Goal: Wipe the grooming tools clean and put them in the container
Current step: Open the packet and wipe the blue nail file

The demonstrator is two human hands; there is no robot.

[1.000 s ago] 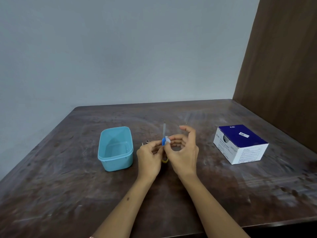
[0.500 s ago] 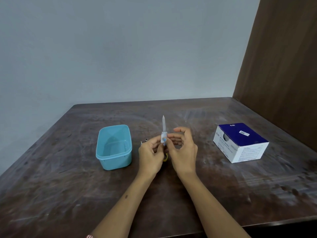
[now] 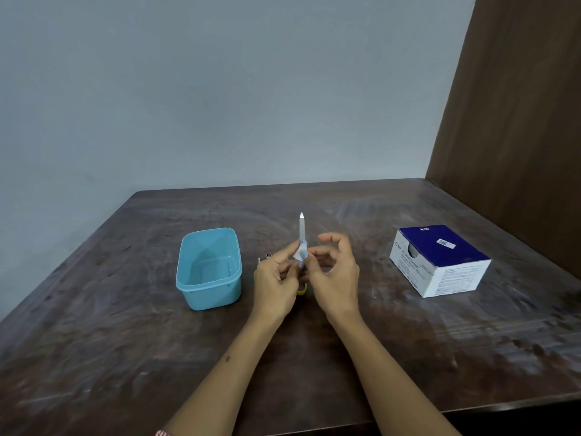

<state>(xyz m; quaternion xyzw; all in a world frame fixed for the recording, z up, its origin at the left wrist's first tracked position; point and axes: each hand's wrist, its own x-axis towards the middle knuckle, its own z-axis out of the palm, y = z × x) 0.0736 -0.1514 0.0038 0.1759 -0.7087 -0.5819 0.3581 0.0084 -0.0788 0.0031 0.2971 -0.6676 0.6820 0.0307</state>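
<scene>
A nail file [image 3: 302, 228] with a blue handle and a pale pointed blade stands upright between my hands above the table's middle. My left hand [image 3: 273, 280] grips its handle from the left. With thumb and forefinger, my right hand [image 3: 334, 272] pinches a small white swab [image 3: 298, 252] against the base of the blade. The light blue plastic container [image 3: 213, 297] stands open just left of my hands, with nothing visible inside. A yellow item [image 3: 302, 291] lies on the table under my hands, mostly hidden. A small metal tool [image 3: 264, 257] peeks out behind my left hand.
A blue and white box of alcohol swabs [image 3: 440, 262] sits on the right side of the dark wooden table [image 3: 125, 357]. A brown wooden panel [image 3: 518, 121] rises along the table's right edge and a grey wall stands behind it.
The file has been tipped more upright and lifted a little, its tip now higher. My right fingers with the swab have slid down toward the handle.
</scene>
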